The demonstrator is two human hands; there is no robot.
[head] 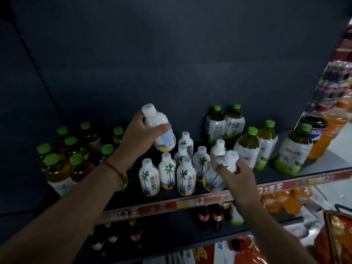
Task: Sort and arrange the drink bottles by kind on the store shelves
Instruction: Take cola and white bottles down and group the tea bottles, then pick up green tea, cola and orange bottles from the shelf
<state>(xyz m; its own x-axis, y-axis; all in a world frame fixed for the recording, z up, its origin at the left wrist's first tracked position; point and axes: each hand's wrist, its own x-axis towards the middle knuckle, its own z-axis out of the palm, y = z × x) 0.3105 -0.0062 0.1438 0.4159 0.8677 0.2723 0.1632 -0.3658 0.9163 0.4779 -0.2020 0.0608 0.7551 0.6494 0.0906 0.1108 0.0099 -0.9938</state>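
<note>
My left hand [136, 137] grips a white coconut-drink bottle [162, 130], lifted and tilted above the shelf [190, 201]. My right hand [236, 178] holds a second white coconut bottle [219, 174] by its neck, leaning at the shelf's front. Between them stands a cluster of several upright white coconut bottles [185, 176] with palm-tree labels. Green-capped tea bottles [62, 164] are grouped on the left. Green-capped tea bottles with white and green labels [247, 147] stand on the right.
A dark cola bottle [314, 126] and an orange soda bottle [323, 138] stand at the shelf's right end. Dark bottles [211, 216] and orange sodas [285, 201] fill the shelf below. A red basket [335, 235] sits at the lower right. The dark back panel [171, 54] rises behind.
</note>
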